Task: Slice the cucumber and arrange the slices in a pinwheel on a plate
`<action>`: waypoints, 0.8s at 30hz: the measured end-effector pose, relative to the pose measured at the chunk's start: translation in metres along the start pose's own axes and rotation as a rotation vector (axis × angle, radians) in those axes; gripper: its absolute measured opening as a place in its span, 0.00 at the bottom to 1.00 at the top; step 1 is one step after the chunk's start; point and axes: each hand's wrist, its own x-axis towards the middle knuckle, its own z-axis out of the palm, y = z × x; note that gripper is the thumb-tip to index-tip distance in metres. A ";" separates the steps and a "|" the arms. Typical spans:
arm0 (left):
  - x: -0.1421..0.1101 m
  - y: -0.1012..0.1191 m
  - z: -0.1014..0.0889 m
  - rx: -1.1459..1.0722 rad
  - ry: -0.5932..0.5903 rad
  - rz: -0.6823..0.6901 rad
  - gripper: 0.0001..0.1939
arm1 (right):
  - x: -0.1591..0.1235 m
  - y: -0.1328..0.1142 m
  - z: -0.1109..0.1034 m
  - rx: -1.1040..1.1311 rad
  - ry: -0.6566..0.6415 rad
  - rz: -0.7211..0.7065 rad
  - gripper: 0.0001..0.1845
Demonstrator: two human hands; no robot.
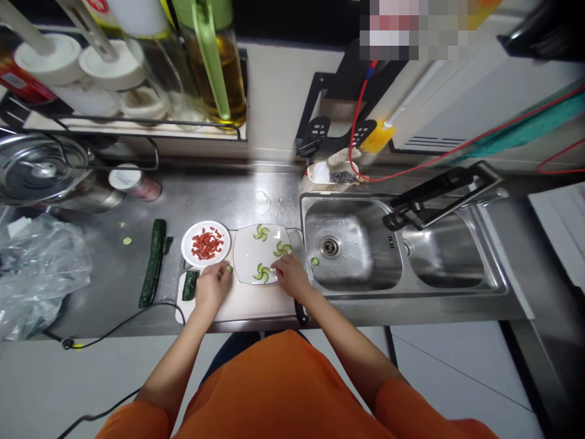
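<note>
My left hand [214,288] is closed at the left of a white square plate [247,256], with a small green cucumber piece [229,268] at its fingertips. Over the plate's right side, my right hand [292,275] has its fingers drawn together near the surface; what they pinch, if anything, is too small to tell. Fanned cucumber slices form a pinwheel at the top [261,232], one at the right [282,249] and one at the bottom [262,273]. The plate rests on a white cutting board [247,310]. A cut cucumber chunk [189,285] lies beside my left wrist.
Left of the board are a white dish [186,249] of red berries [208,244], a long cucumber [152,262] and a plastic bag [41,274]. A black knife handle [300,313] shows under my right forearm. The double sink [356,244] is at right, a condiment rack [137,125] above left.
</note>
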 end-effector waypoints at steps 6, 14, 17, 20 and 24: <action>-0.001 -0.017 0.004 0.100 -0.014 -0.035 0.17 | -0.022 -0.010 0.007 0.016 -0.034 -0.002 0.12; 0.001 -0.017 0.010 0.060 -0.013 -0.053 0.14 | -0.030 -0.017 0.010 0.003 -0.075 -0.006 0.10; 0.002 -0.013 0.007 0.057 -0.015 -0.077 0.11 | -0.029 -0.017 0.011 0.000 -0.073 -0.007 0.11; 0.002 -0.010 0.002 -0.008 -0.060 -0.133 0.09 | -0.029 -0.017 0.012 0.009 -0.062 -0.017 0.11; 0.001 -0.010 -0.004 -0.216 -0.110 -0.201 0.12 | -0.023 -0.018 0.010 0.067 -0.027 -0.014 0.11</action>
